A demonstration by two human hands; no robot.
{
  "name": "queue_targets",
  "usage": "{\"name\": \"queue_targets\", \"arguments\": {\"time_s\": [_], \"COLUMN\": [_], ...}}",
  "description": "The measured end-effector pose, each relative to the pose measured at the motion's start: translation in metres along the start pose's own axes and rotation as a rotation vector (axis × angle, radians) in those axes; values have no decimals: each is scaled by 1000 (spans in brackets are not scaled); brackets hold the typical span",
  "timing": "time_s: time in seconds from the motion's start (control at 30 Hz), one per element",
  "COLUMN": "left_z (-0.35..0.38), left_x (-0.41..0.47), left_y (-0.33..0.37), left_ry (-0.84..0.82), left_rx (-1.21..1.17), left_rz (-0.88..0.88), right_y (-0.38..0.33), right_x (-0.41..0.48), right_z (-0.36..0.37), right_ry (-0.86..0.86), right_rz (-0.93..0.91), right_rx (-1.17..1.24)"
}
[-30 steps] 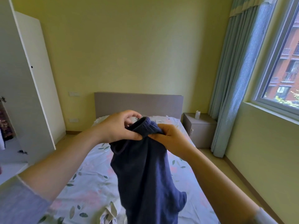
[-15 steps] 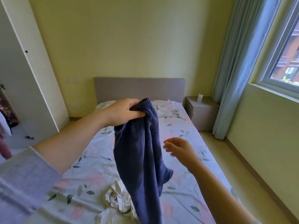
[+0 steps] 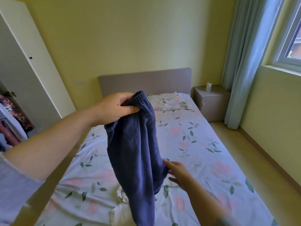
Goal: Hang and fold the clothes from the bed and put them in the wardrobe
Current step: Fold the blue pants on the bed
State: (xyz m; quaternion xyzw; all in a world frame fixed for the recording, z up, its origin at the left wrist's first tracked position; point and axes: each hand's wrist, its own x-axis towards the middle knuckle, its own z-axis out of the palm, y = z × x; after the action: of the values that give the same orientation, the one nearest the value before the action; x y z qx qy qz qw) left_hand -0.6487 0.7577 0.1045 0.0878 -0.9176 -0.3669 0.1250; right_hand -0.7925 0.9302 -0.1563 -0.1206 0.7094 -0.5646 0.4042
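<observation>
The bare left forearm reached forward, and the left hand (image 3: pixel 117 108) pinched the elastic waistband of the dark navy blue cloth trousers (image 3: pixel 135 152) between thumb and curled fingers. The right hand (image 3: pixel 179 174) sat lower, fingers straight and spread, fingertips at the hanging cloth's edge.

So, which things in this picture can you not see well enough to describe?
Head view:
Navy garment: its lower end is cut off by the bottom edge.
White cloth on the bed: mostly hidden behind the navy garment.
Wardrobe inside: cut off by the left edge.
White item on the nightstand: too small to identify.
</observation>
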Motion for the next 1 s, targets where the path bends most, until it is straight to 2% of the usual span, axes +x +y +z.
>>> {"name": "queue_targets", "arguments": {"time_s": [0.07, 0.23, 0.37, 0.57, 0.87, 1.0], "left_z": [0, 1, 14, 73, 176, 204], "left_x": [-1, -6, -14, 4, 15, 1], "left_y": [-2, -19, -42, -47, 4, 25], "left_ry": [19, 84, 135, 120, -8, -82], "left_rx": [15, 61, 71, 145, -1, -83], "left_rz": [-22, -105, -206, -260, -159, -119], "right_y": [3, 11, 22, 24, 72, 100], "right_x": [4, 14, 12, -11, -120, -171], "right_z": [1, -20, -66, -154, -240, -250], "right_ry": [12, 235, 397, 601, 938, 1084], "right_rz": [-25, -42, -71, -171, -238, -203], "right_rx": [8, 398, 356, 253, 222, 242]}}
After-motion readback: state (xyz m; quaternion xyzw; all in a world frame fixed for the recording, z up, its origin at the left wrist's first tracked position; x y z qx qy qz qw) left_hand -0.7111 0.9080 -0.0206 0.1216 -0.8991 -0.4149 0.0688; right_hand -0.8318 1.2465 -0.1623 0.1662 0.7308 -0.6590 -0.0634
